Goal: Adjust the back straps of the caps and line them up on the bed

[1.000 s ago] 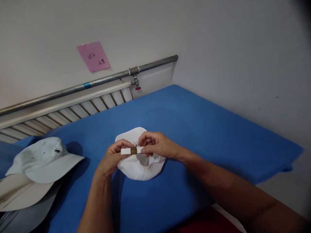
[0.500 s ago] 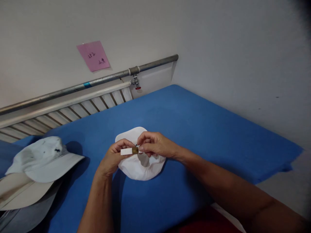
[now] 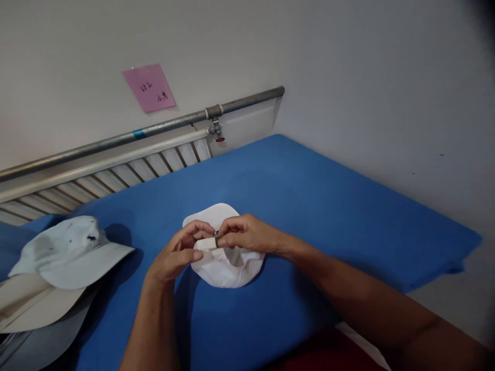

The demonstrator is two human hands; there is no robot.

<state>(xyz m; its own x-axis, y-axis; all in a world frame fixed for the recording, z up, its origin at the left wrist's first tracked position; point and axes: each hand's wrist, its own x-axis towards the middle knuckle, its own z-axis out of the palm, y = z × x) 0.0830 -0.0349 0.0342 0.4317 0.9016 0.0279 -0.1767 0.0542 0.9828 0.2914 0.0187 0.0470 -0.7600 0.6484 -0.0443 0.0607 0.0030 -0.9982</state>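
Observation:
A white baseball cap (image 3: pixel 222 270) lies on the blue table with its brim away from me. Its white back strap (image 3: pixel 206 243) carries a small brass-coloured buckle (image 3: pixel 217 241). My right hand (image 3: pixel 249 232) is closed, thumb and forefinger pinching the strap at the buckle. At the strap's left end, my left hand (image 3: pixel 176 250) has its thumb and fingers apart, the thumb below the strap and the fingertips near the buckle. The far fingers of both hands are partly hidden.
Several caps lie stacked at the left: a pale one (image 3: pixel 65 257) on top, a beige one (image 3: pixel 38 312) and a grey one (image 3: pixel 50 342) below. A radiator (image 3: pixel 127 170) and a metal pipe (image 3: pixel 166 123) run behind the blue table (image 3: pixel 309 196). A wall bounds the right.
My left thumb has come down off the strap and the left hand has opened. My right fingers have moved slightly left over the buckle, covering more of it.

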